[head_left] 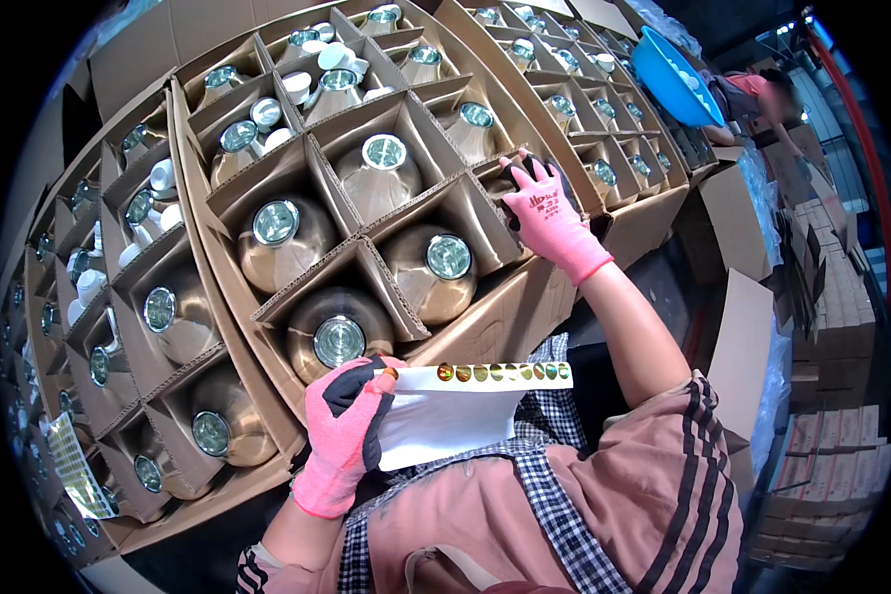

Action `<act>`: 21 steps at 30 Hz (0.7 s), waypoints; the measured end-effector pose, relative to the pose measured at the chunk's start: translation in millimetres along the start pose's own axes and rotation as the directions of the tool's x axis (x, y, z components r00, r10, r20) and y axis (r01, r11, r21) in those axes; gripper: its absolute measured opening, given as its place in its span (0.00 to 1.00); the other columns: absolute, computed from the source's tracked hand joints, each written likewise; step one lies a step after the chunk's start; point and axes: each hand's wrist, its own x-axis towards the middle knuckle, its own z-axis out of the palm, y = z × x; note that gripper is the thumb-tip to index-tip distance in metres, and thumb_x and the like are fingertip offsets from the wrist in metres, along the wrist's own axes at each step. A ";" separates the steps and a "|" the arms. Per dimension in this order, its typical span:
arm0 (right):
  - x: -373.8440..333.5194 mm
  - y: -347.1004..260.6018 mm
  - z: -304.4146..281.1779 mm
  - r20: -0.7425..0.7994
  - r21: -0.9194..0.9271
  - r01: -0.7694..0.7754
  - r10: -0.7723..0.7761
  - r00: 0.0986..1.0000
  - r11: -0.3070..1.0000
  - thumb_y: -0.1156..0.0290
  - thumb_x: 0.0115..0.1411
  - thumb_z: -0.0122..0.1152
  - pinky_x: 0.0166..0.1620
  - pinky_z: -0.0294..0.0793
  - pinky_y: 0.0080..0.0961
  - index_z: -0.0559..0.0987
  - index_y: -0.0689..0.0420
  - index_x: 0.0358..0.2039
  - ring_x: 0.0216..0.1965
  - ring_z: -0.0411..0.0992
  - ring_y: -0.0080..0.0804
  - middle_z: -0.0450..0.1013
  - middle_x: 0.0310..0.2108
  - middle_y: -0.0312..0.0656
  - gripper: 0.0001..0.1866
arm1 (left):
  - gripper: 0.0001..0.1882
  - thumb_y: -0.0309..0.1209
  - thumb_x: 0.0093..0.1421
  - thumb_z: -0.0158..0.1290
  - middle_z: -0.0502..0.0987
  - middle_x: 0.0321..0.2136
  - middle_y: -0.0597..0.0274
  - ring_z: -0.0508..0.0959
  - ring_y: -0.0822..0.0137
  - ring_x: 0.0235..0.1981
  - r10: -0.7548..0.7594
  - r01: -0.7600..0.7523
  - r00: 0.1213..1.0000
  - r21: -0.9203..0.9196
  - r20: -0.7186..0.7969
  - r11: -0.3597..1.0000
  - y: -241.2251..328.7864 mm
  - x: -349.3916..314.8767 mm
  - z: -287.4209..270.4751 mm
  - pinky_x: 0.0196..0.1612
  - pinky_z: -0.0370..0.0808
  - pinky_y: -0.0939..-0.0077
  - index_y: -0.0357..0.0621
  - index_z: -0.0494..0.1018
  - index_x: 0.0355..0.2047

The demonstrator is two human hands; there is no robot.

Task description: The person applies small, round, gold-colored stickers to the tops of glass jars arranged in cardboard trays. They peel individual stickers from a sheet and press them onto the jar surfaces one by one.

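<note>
My left hand [342, 436], in a pink glove with dark finger pads, pinches the left end of a white sticker sheet [445, 426]. A row of round gold stickers [495, 373] runs along its upper strip. My right hand [549, 220], in a matching glove, reaches over the front right cell of the middle carton [505, 312]. Its fingers are spread, and their tips lie partly out of sight at the cell; whether they touch a jar there I cannot tell. Amber glass jars [431, 272] with round, clear tops stand in the cardboard-divided cells. One jar [339, 342] is just beyond my left hand.
White caps [332, 59] lie among the farther jars. Similar cartons stand left [119, 346] and right [614, 148]. Another sticker sheet [77, 465] lies on the left carton. A blue basin [673, 79] is far right, near another person [752, 99]. Stacked cardboard [827, 455] stands at right.
</note>
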 end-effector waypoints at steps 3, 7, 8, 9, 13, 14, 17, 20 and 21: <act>2.9 -1.2 2.6 0.016 0.004 -0.076 0.076 0.997 0.997 0.74 0.40 0.58 0.56 0.54 0.51 0.76 0.55 0.25 0.56 0.55 0.50 0.62 0.52 0.51 0.08 | 0.13 0.33 0.55 0.52 0.75 0.29 0.60 0.69 0.75 0.30 -0.020 0.020 1.000 0.001 0.002 1.000 3.5 -3.3 -1.2 0.35 0.65 0.84 0.31 0.73 0.28; 3.6 5.4 -1.1 0.096 0.143 -0.210 0.198 0.976 0.967 0.73 0.38 0.62 0.55 0.55 0.47 0.74 0.54 0.27 0.54 0.57 0.52 0.63 0.49 0.52 0.12 | 0.12 0.31 0.55 0.52 0.75 0.29 0.60 0.69 0.75 0.31 0.005 -0.005 1.000 -0.031 -0.018 1.000 4.1 -6.1 0.4 0.36 0.65 0.84 0.31 0.74 0.29; 0.1 6.6 -1.3 0.013 0.167 -0.208 0.209 0.978 0.964 0.72 0.36 0.64 0.54 0.56 0.45 0.73 0.54 0.27 0.53 0.58 0.52 0.63 0.49 0.52 0.14 | 0.11 0.30 0.55 0.52 0.75 0.29 0.60 0.69 0.76 0.31 0.003 -0.004 1.000 -0.029 -0.020 1.000 4.9 -7.4 -0.6 0.36 0.65 0.84 0.31 0.74 0.29; -3.1 10.4 -2.9 -0.070 0.188 -0.204 0.221 0.973 0.961 0.72 0.34 0.66 0.53 0.58 0.44 0.73 0.54 0.28 0.53 0.59 0.52 0.63 0.48 0.52 0.17 | 0.11 0.30 0.55 0.52 0.75 0.29 0.60 0.69 0.76 0.31 0.016 -0.016 1.000 -0.009 -0.021 1.000 7.7 -8.3 -0.4 0.36 0.65 0.84 0.31 0.74 0.29; -10.4 -3.7 -67.7 -0.420 0.553 -0.056 0.336 0.843 0.831 0.74 0.38 0.66 0.48 0.65 0.36 0.72 0.58 0.31 0.46 0.64 0.50 0.67 0.44 0.48 0.17 | 0.08 0.27 0.55 0.51 0.75 0.30 0.62 0.69 0.77 0.31 0.058 -0.059 0.998 -0.038 -0.024 0.998 3.7 -11.0 -4.8 0.36 0.65 0.85 0.31 0.73 0.29; -18.0 -20.3 -93.4 -0.422 0.654 -0.001 0.366 0.829 0.757 0.76 0.39 0.65 0.47 0.65 0.36 0.72 0.59 0.31 0.45 0.65 0.48 0.68 0.42 0.47 0.16 | 0.08 0.26 0.55 0.51 0.74 0.30 0.62 0.69 0.77 0.31 0.060 -0.061 0.998 -0.060 -0.027 0.996 4.1 -10.4 -3.6 0.36 0.65 0.85 0.31 0.73 0.29; -40.5 -69.3 -139.7 -0.397 0.770 0.292 0.069 0.915 0.567 0.76 0.40 0.63 0.45 0.66 0.37 0.72 0.59 0.29 0.43 0.67 0.46 0.70 0.37 0.44 0.13 | 0.07 0.24 0.54 0.52 0.74 0.31 0.60 0.69 0.75 0.33 0.027 -0.029 0.999 -0.088 -0.019 0.996 -0.1 -10.3 -0.6 0.37 0.66 0.84 0.31 0.73 0.29; -48.2 -112.2 -146.9 -0.234 0.619 0.366 -0.282 0.930 0.695 0.65 0.43 0.64 0.43 0.64 0.35 0.70 0.58 0.27 0.39 0.66 0.43 0.65 0.29 0.42 0.15 | 0.06 0.24 0.54 0.53 0.74 0.32 0.57 0.71 0.71 0.33 0.190 -0.190 0.982 -0.016 -0.008 0.982 -6.6 -11.5 6.2 0.38 0.67 0.81 0.32 0.73 0.30; -49.1 -115.2 -140.0 -0.196 0.664 0.352 -0.300 0.934 0.660 0.65 0.42 0.65 0.43 0.64 0.36 0.69 0.58 0.27 0.38 0.66 0.43 0.64 0.28 0.42 0.16 | 0.06 0.24 0.53 0.53 0.74 0.33 0.57 0.71 0.71 0.33 0.183 -0.184 0.983 -0.037 -0.032 0.982 -6.7 -13.0 9.5 0.38 0.68 0.80 0.32 0.73 0.30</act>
